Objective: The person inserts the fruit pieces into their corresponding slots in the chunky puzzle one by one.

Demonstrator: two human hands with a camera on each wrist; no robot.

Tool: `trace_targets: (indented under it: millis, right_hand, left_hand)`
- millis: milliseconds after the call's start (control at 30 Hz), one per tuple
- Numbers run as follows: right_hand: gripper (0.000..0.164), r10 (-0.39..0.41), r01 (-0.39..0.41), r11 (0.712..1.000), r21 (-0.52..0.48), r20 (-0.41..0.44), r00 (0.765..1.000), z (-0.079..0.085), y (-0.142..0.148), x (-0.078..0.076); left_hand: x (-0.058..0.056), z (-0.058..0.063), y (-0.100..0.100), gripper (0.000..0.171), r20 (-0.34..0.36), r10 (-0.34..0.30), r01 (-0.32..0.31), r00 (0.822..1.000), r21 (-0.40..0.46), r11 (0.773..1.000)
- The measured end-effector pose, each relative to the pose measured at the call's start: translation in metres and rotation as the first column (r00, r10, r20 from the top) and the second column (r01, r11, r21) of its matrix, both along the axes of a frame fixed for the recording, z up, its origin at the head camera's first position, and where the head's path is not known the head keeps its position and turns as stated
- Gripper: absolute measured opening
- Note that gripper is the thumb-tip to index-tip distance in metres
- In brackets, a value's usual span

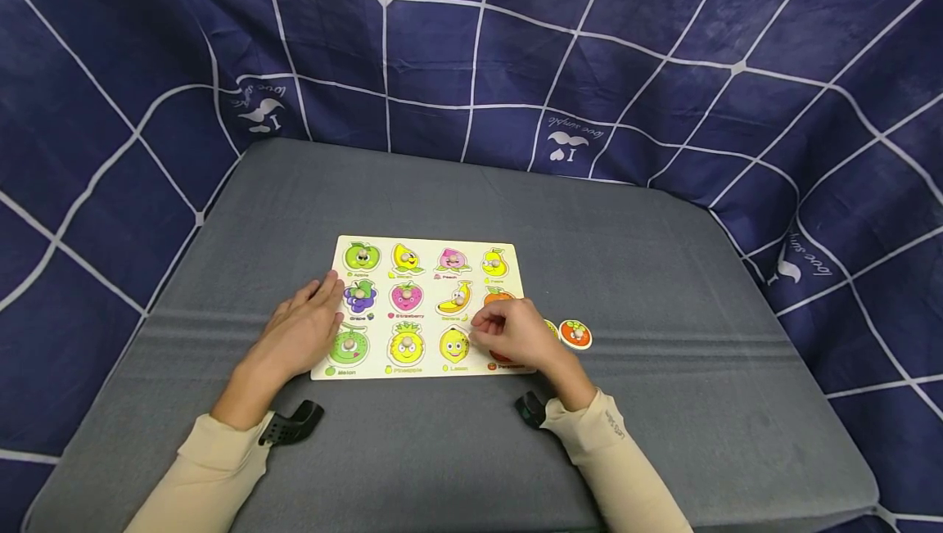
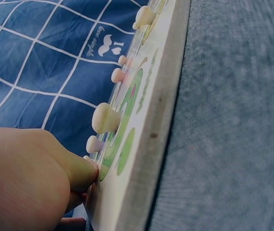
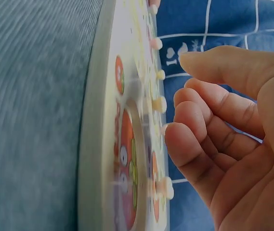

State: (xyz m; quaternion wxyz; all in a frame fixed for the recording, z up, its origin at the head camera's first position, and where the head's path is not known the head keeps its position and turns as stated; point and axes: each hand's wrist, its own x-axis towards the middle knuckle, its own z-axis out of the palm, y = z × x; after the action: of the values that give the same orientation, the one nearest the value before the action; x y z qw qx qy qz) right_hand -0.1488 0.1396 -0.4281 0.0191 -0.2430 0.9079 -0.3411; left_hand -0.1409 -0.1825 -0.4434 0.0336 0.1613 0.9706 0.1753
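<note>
A wooden fruit knob puzzle board (image 1: 421, 371) lies flat on the grey surface. My left hand (image 1: 300, 330) rests on its left edge with fingers extended, beside the grape piece (image 1: 359, 297) and melon piece (image 1: 349, 347). In the left wrist view, the left thumb (image 2: 81, 171) touches the board near a round wooden knob (image 2: 105, 118). My right hand (image 1: 521, 335) hovers over the lower right part, near the lemon piece (image 1: 454, 345). The right wrist view shows its fingers loosely bent, thumb apart, nothing between them. A recess with a printed red fruit (image 3: 128, 159) lies beside that hand.
To the right of the board, a round orange-red fruit piece (image 1: 575, 334) lies on the grey surface (image 1: 663, 402). A yellow piece (image 1: 551, 327) is partly hidden behind the right hand. Blue cloth with white lines (image 1: 442, 50) hangs around the back and sides.
</note>
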Motion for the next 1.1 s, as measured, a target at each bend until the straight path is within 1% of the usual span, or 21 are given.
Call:
trace_targets:
  millis: [133,500,633,900,1100]
  right_hand:
    - [0.008,0.004,-0.004,1.0,-0.012,0.012,1.0,0.001,0.006,0.001]
    - [0.008,0.026,-0.027,0.999,-0.035,-0.014,1.0,0.003,0.022,0.0]
    - [0.009,0.037,-0.038,0.999,-0.039,-0.024,0.999,0.004,0.031,0.0]
    - [0.01,0.018,-0.021,0.998,-0.056,-0.049,0.999,0.005,0.051,0.0]
    - [0.011,-0.015,0.012,0.998,-0.055,-0.057,0.998,0.005,0.065,0.0]
  left_hand:
    - [0.0,-0.001,0.0,0.052,-0.007,-0.004,0.004,1.0,-0.001,1.0]
    - [0.0,0.0,0.001,0.052,-0.031,-0.009,0.009,0.999,0.012,1.0]
    - [0.0,-0.001,0.001,0.052,-0.027,-0.005,0.006,1.0,0.016,1.0]
    - [-0.001,-0.002,0.0,0.053,-0.011,0.001,0.0,1.0,0.011,1.0]
    - [-0.001,-0.001,0.0,0.053,-0.001,0.003,-0.003,1.0,0.015,1.0]
